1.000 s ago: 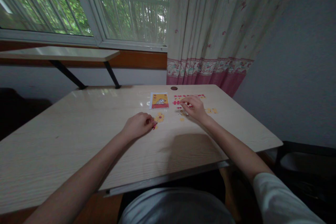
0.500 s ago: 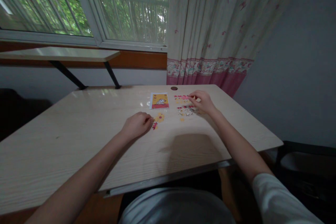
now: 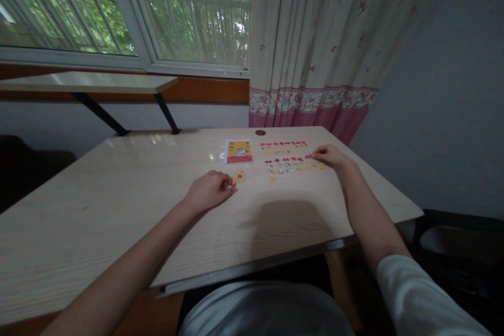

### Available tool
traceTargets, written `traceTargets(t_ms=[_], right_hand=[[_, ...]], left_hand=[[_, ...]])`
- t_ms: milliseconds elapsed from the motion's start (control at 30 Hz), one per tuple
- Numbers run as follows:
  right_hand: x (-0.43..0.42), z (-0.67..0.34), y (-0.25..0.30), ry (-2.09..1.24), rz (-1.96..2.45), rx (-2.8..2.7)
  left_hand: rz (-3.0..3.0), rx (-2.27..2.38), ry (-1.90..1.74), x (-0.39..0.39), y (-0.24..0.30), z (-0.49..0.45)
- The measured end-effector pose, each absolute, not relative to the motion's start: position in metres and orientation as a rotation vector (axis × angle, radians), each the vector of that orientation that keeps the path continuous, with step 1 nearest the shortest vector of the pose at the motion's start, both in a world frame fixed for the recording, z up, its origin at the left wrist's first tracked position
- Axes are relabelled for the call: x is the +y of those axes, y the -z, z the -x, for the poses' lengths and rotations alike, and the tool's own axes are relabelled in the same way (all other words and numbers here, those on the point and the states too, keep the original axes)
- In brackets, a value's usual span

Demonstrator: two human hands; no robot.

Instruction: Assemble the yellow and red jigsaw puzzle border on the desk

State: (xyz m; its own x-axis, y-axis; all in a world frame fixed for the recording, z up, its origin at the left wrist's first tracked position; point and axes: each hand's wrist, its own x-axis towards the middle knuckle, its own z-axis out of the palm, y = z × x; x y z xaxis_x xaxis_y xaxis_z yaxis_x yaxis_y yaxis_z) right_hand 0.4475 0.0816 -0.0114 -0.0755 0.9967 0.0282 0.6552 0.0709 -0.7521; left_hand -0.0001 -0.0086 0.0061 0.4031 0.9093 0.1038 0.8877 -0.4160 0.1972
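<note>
My left hand (image 3: 210, 189) is closed in a pinch over small red puzzle pieces (image 3: 233, 185) in front of the picture card. Touching that spot is a cluster of yellow puzzle pieces (image 3: 239, 176). My right hand (image 3: 329, 155) pinches at a red puzzle piece (image 3: 309, 156) at the right end of a red row. Rows of puzzle pieces lie to the left of this hand: a far red row (image 3: 282, 143), a nearer red row (image 3: 284, 160) and white-and-black pieces (image 3: 282, 169). The card (image 3: 238, 151) shows a white animal on yellow and red.
The pale wooden desk (image 3: 129, 194) has a round cable hole (image 3: 260, 133) near its back edge. A raised shelf (image 3: 86, 82) stands on black legs at the back left. Behind the desk hang curtains (image 3: 315, 63) beside a window. A dark chair (image 3: 464, 252) is at the right.
My right hand has moved right and a little nearer, from the far rows to the end of the nearer red row. My left hand has shifted slightly right, over the red pieces.
</note>
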Motion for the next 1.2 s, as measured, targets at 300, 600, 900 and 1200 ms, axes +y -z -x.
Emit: traceTargets(t_ms=[300,600,900,1200], right_hand=[[0.089,-0.45,0.012,-0.875,1.635,-1.792],[0.083,-0.439,0.008,-0.647,1.744,-1.804],[0.072,-0.335,-0.003,-0.027,1.31,-2.086],[0.002,-0.213,0.008,-0.045,0.891,-2.197]], left_hand=[[-2.477,1.507,-0.37,-0.002,0.001,0.003],[-2.27,1.283,-0.584,0.002,0.005,0.002],[-1.495,1.112,-1.013,-0.002,0.011,-0.012],[-1.372,1.071,-1.066,-0.004,-0.005,-0.013]])
